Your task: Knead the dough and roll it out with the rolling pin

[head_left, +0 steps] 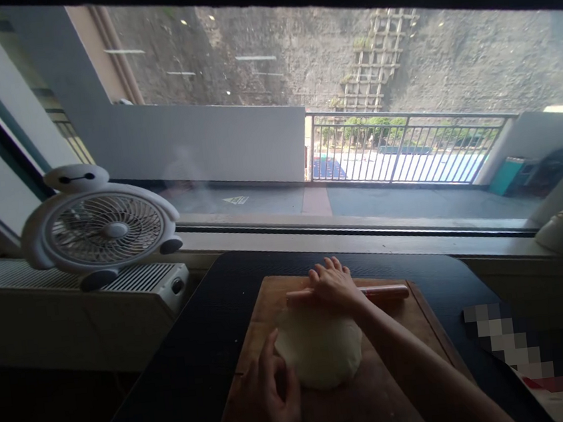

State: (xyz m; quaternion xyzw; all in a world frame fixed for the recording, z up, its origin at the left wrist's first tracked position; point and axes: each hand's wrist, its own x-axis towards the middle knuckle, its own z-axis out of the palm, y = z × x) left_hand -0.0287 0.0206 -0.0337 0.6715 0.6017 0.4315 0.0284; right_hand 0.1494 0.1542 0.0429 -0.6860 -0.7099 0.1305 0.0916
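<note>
and here we have a pale, flattened round of dough point(321, 354) in the middle of a wooden board point(257, 321), the board lying on our dark desk point(177, 369). our right hand point(333, 281) is up at the far edge of the dough, palm down across a rolling pin point(388, 292), fingers stretched out past it rather than wrapped tight. the pin lies crosswise, its right end showing beyond our wrist. over to our left hand point(276, 379), at the left rim of the dough: forefinger up by the edge, thumb standing off, a gap between the two. so our hands are apart, with dough between them! off to the left we spot a white fan point(116, 230) on a slatted unit point(168, 276), and ahead, outside, a metal railing point(406, 147).
</note>
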